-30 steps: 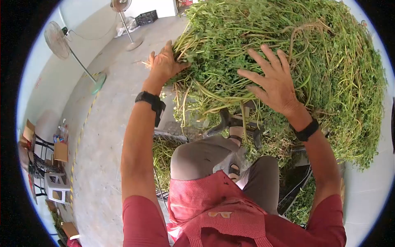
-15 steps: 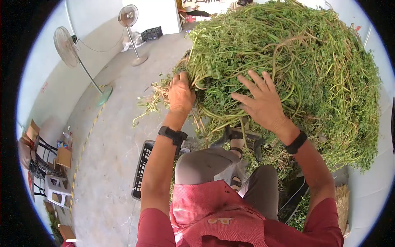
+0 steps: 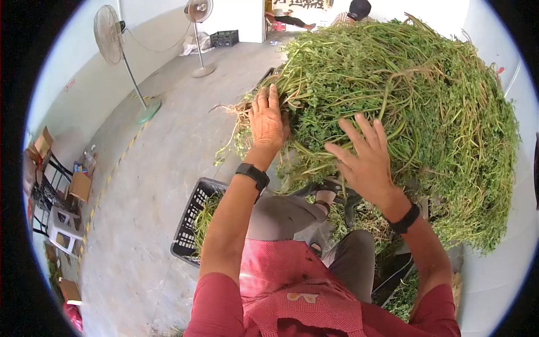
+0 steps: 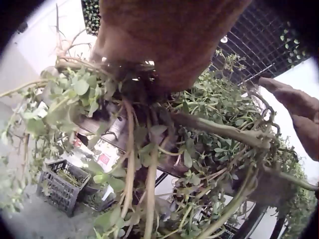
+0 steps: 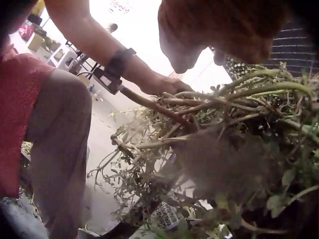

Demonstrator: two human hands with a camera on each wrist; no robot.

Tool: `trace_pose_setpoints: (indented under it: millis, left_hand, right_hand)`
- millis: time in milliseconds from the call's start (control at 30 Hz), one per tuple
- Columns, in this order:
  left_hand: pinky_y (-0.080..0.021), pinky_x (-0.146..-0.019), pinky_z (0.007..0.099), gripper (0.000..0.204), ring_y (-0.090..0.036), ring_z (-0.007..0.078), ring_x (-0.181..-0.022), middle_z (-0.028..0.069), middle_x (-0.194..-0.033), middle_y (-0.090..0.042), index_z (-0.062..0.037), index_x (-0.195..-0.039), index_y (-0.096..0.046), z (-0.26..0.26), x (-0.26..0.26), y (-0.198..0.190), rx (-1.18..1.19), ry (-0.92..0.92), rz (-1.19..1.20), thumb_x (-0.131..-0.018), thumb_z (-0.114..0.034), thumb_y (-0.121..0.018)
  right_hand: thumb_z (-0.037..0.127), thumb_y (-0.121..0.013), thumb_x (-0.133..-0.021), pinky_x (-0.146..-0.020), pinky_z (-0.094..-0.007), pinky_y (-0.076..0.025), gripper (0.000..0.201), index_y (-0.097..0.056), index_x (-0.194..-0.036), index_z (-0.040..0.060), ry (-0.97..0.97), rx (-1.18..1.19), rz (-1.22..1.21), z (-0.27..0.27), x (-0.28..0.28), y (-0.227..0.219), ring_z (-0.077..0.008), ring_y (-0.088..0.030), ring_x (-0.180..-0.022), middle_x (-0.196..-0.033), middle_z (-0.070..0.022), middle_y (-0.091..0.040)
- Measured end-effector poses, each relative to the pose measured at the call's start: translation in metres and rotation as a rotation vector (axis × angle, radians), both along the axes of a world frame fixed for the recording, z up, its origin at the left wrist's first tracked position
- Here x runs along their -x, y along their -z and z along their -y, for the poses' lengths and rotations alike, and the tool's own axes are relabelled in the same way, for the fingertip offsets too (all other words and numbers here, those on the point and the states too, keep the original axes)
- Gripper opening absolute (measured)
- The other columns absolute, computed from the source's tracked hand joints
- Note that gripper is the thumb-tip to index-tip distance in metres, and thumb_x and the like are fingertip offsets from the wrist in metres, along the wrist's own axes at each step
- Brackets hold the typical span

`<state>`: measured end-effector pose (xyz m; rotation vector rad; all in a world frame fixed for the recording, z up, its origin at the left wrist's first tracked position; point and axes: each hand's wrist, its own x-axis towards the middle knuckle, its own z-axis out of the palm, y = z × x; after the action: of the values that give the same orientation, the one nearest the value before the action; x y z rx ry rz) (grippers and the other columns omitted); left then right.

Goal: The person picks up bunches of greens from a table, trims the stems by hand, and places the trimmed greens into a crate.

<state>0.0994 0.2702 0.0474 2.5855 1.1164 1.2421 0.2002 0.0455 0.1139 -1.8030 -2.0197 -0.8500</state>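
A big heap of green leafy stems (image 3: 359,78), thick and tangled, fills the head view's upper right. At its left edge, my left hand (image 3: 266,121) rests against the stem ends with its fingers stretched forward. Some pale rooty ends (image 3: 238,115) stick out to the left of that hand. My right hand (image 3: 368,160) is at the near side of the heap, fingers spread and holding nothing. The left wrist view has the left hand (image 4: 154,40) above drooping stems, its fingertips hidden. In the right wrist view, the right hand (image 5: 214,30) hovers over thick stems.
A black plastic crate (image 3: 185,230) with some stems in it stands on the floor by my left knee. Two standing fans (image 3: 109,36) are at the far left. Beyond the heap sits a person in a dark cap (image 3: 359,8). A white stool (image 3: 64,227) is at left.
The head view has tilted up and shifted. My left hand drew in toward the right one, fingers bent at the stems half a second ago, straighter now. The right hand stays spread.
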Motion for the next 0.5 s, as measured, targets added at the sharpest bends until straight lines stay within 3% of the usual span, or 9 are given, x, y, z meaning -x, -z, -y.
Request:
trace_pose_setpoints:
  millis: [67,133,167,300,400,500]
  left_hand:
    - [-0.031,-0.102,0.0442,0.079,-0.035,0.0361,-0.124,0.0188,-0.137,-0.033,-0.0057,-0.139,-0.024,-0.002,0.006,0.000,-0.028,0.022,0.025,-0.073,-0.016,-0.065]
    - [-0.032,-0.101,0.0435,0.075,-0.036,0.0375,-0.122,0.0206,-0.136,-0.034,-0.0042,-0.138,-0.028,-0.004,0.013,-0.003,-0.031,0.198,0.255,-0.075,-0.020,-0.065]
    - [-0.034,-0.100,0.0419,0.062,-0.038,0.0387,-0.121,0.0218,-0.134,-0.036,-0.0030,-0.135,-0.033,-0.005,0.017,-0.003,-0.029,0.204,0.271,-0.083,-0.024,-0.059]
    - [-0.036,-0.099,0.0404,0.047,-0.044,0.0376,-0.118,0.0214,-0.130,-0.041,-0.0025,-0.131,-0.038,-0.012,0.038,-0.003,0.188,0.297,0.437,-0.092,-0.028,-0.045]
    - [-0.039,-0.096,0.0368,0.042,-0.049,0.0312,-0.114,0.0193,-0.128,-0.044,-0.0024,-0.128,-0.044,-0.026,0.052,0.016,0.282,0.290,0.565,-0.091,-0.022,-0.049]
    - [-0.043,-0.090,0.0354,0.039,-0.051,0.0254,-0.109,0.0167,-0.120,-0.051,-0.0028,-0.127,-0.045,-0.004,0.056,0.019,0.295,0.372,0.768,-0.090,-0.015,-0.051]
  right_hand:
    - [0.017,-0.069,-0.071,-0.108,-0.0508,-0.021,0.035,-0.064,-0.106,0.0201,-0.016,0.009,-0.002,-0.001,0.004,0.001,-0.0318,-0.032,-0.128,-0.132,-0.0083,-0.044]
    - [0.017,-0.069,-0.071,-0.107,-0.0508,-0.021,0.035,-0.064,-0.105,0.0201,-0.020,0.024,-0.007,0.000,0.005,0.005,-0.0319,-0.033,-0.127,-0.131,-0.0086,-0.044]
    - [0.017,-0.069,-0.071,-0.108,-0.0508,-0.021,0.034,-0.064,-0.105,0.0198,-0.011,0.030,-0.012,-0.001,0.002,0.009,-0.0318,-0.033,-0.127,-0.131,-0.0084,-0.044]
    - [0.018,-0.068,-0.072,-0.108,-0.0506,-0.020,0.032,-0.065,-0.103,0.0175,0.037,0.075,-0.009,-0.003,0.001,0.019,-0.0315,-0.034,-0.127,-0.130,-0.0088,-0.046]
    - [0.018,-0.065,-0.072,-0.109,-0.0507,-0.019,0.030,-0.066,-0.102,0.0162,0.077,0.075,0.044,-0.007,-0.005,0.032,-0.0309,-0.033,-0.128,-0.128,-0.0093,-0.048]
    - [0.015,-0.061,-0.074,-0.111,-0.0485,-0.014,0.023,-0.066,-0.096,0.0123,0.116,0.086,0.037,-0.008,-0.004,0.033,-0.0284,-0.031,-0.130,-0.127,-0.0089,-0.049]
